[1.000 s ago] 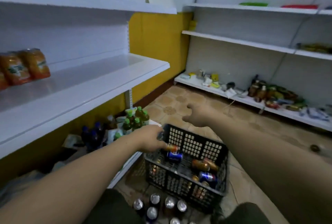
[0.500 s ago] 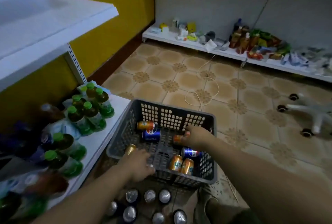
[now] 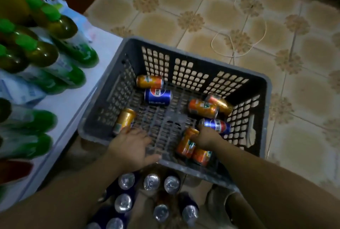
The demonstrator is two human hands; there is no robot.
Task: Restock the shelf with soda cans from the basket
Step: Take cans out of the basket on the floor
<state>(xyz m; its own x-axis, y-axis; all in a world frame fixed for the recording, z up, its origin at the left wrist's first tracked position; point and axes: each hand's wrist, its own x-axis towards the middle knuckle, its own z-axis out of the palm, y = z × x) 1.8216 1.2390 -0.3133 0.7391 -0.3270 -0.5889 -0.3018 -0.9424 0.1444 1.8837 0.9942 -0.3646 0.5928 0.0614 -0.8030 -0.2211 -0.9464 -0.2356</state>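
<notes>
Basket [image 3: 202, 60], grey plastic, sits at frame centre on tiled floor [image 3: 184, 17]; its 9 o'clock side is just beside the low white shelf [image 3: 73, 103]. Eight soda cans [image 3: 202, 108] lie on their sides inside. Left hand [image 3: 130, 146] is over the near rim at 7 o'clock; fingers are straight and spread, with the tips touching the gold can [image 3: 124, 120] at the basket's 9 o'clock, not wrapped round it. Right hand [image 3: 204, 136] is inside the basket at 5 o'clock; fingers are curled over the top end of the orange can [image 3: 184, 146], gripping it. Second orange can [image 3: 201, 156] lies just beside it against the near wall; near blue can [image 3: 219, 125] touches the right hand at its 1 o'clock. Far blue can [image 3: 158, 96] is at the basket's 11 o'clock. Upright cans [image 3: 151, 182] stand on the floor at 6 o'clock between the forearms; green-capped bottles [image 3: 55, 57] are on the shelf at 9 to 10 o'clock; loose cord [image 3: 239, 44] is on the floor at 1 o'clock.
</notes>
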